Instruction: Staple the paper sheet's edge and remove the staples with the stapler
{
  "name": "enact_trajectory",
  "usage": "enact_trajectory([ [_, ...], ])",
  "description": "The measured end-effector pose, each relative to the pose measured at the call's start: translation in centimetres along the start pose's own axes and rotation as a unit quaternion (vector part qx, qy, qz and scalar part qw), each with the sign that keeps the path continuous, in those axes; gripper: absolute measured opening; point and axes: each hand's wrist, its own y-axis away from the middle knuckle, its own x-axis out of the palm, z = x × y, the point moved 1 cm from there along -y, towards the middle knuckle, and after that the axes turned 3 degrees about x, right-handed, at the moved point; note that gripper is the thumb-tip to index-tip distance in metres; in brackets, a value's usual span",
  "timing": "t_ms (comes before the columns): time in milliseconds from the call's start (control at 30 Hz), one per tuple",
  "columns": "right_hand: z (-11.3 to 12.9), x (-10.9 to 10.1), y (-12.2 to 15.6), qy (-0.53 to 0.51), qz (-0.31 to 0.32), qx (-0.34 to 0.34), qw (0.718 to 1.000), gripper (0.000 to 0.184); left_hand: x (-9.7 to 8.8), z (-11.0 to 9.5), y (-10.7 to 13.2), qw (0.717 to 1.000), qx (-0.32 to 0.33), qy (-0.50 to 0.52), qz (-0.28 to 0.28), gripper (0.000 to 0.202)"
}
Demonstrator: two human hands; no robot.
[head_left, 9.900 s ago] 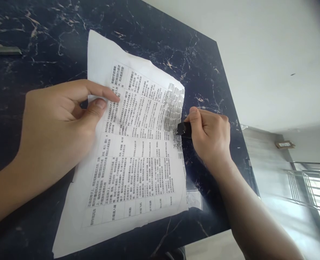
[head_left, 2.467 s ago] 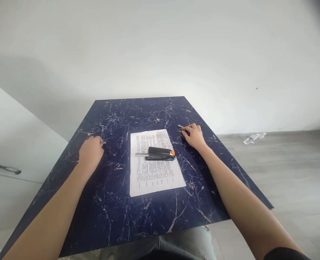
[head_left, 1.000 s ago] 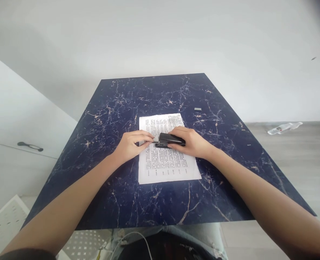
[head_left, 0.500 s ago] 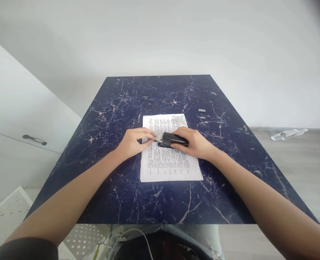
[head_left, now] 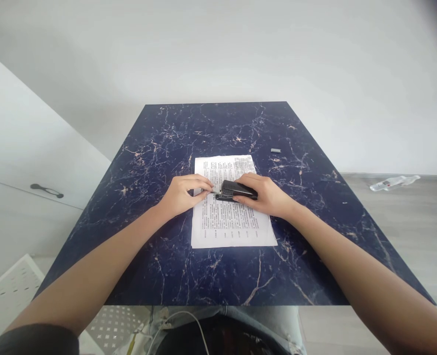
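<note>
A printed sheet of paper lies in the middle of a dark blue marbled table. On it rests a black stapler. My right hand is wrapped over the stapler's rear and holds it down. My left hand pinches a small metal piece, seemingly a strip of staples, at the stapler's front end. The fingertips of both hands nearly meet there.
A small grey staple strip lies on the table to the far right of the paper. A white cabinet with a dark handle stands at the left. A plastic bottle lies on the floor at the right. A white perforated panel sits low left.
Ten seconds ago I held the paper close up. Since then both hands came from the table's sides onto the stapler. Over the last half second nothing visibly moved.
</note>
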Motion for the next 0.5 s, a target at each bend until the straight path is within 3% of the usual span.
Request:
enact_trajectory([
  [500,-0.15,0.08,0.03,0.001,0.001,-0.002,1.0,0.027,0.03,-0.12,-0.1,1.0,0.003,-0.007,-0.002,0.013],
])
